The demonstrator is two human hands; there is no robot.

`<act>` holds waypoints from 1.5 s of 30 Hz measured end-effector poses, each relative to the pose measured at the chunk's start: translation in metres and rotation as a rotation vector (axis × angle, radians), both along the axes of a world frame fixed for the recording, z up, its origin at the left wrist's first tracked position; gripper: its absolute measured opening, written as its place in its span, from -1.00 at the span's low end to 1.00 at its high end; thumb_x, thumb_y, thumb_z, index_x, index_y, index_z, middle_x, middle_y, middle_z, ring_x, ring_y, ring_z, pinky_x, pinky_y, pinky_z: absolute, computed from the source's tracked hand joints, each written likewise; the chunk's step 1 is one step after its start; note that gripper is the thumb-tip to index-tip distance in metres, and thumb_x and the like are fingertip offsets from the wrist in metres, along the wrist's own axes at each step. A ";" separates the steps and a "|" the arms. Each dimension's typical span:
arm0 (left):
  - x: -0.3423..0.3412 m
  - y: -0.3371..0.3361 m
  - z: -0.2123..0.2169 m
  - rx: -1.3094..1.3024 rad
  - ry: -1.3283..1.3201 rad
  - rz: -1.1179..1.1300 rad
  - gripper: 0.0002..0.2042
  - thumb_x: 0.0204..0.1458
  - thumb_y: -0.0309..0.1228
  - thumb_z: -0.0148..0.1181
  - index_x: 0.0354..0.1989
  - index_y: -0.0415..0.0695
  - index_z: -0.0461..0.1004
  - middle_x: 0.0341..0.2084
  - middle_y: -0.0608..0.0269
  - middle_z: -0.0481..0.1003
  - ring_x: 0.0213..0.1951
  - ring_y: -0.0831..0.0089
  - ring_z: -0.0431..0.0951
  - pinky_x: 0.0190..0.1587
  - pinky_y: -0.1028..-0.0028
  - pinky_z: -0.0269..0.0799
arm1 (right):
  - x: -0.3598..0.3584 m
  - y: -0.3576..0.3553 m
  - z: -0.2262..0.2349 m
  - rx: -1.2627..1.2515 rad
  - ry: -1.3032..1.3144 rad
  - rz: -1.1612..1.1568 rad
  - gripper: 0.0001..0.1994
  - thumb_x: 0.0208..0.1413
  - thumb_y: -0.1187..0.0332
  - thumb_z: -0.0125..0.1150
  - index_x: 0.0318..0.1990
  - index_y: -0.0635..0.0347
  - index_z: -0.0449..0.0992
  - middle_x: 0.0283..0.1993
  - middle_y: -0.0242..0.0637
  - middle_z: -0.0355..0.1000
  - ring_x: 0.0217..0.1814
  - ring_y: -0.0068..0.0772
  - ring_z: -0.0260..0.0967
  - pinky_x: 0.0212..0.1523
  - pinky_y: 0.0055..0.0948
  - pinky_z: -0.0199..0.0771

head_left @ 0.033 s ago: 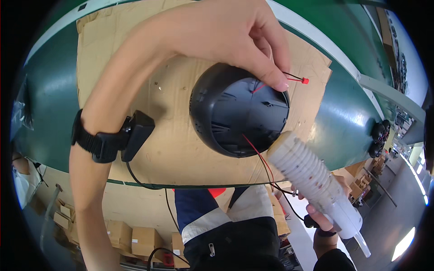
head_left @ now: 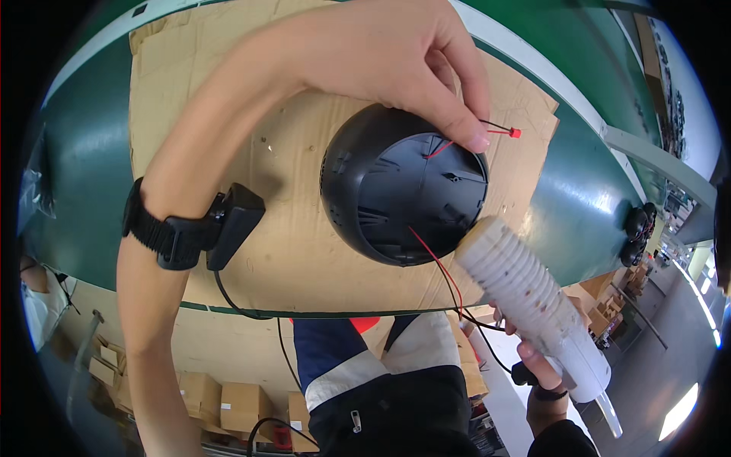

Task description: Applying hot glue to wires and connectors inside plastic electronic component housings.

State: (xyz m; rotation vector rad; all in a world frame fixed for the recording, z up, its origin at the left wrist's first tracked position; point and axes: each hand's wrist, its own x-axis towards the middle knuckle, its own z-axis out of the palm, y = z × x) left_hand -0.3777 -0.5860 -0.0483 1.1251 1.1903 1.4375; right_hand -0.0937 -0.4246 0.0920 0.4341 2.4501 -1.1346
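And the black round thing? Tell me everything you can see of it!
The shell looks like black plastic, round, with ribs and slots inside. It seems tilted on the cardboard, its opening turned up and rightward. Red and black wires show at two spots; the upper ones end in a red plug. The left hand pinches those by the rim. I can't tell whether the white tool beside it touches.

Head-worn fisheye, facing down, close over cardboard (head_left: 293, 228); wearer's lap (head_left: 388, 404) near lower edge.
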 end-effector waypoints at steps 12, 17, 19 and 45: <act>0.055 -0.014 0.004 -0.226 -0.006 0.073 -0.83 0.08 -0.42 0.45 -0.41 -0.27 0.62 -0.52 0.37 0.52 -0.42 0.62 0.49 -0.32 0.54 0.43 | 0.011 -0.012 0.008 0.016 -0.111 0.111 -0.75 -0.17 0.44 0.40 -0.31 0.39 0.57 -0.30 -0.05 0.55 -0.27 -0.08 0.59 -0.25 -0.31 0.59; 0.057 -0.013 0.003 -0.224 -0.040 0.074 -0.83 0.06 -0.43 0.46 -0.42 -0.27 0.61 -0.52 0.39 0.51 -0.43 0.64 0.47 -0.33 0.57 0.42 | 0.013 -0.014 0.006 -0.036 -0.100 0.104 -0.74 -0.13 0.44 0.41 -0.28 0.43 0.57 -0.28 0.01 0.55 -0.25 0.00 0.60 -0.26 -0.26 0.61; 0.058 -0.014 0.003 -0.233 -0.029 0.085 -0.83 0.06 -0.43 0.46 -0.42 -0.27 0.61 -0.52 0.39 0.50 -0.43 0.64 0.46 -0.33 0.57 0.41 | 0.014 -0.015 0.004 -0.065 -0.084 0.085 -0.74 -0.13 0.44 0.41 -0.28 0.43 0.57 -0.28 0.02 0.55 -0.25 0.00 0.60 -0.27 -0.27 0.61; 0.061 -0.015 0.001 -0.192 0.035 0.119 -0.83 0.05 -0.38 0.48 -0.39 -0.23 0.64 -0.49 0.41 0.52 -0.41 0.65 0.48 -0.32 0.59 0.42 | 0.018 -0.021 0.002 0.018 -0.052 0.085 -0.73 -0.15 0.48 0.45 -0.26 0.41 0.60 -0.33 -0.04 0.54 -0.34 -0.12 0.60 -0.37 -0.35 0.58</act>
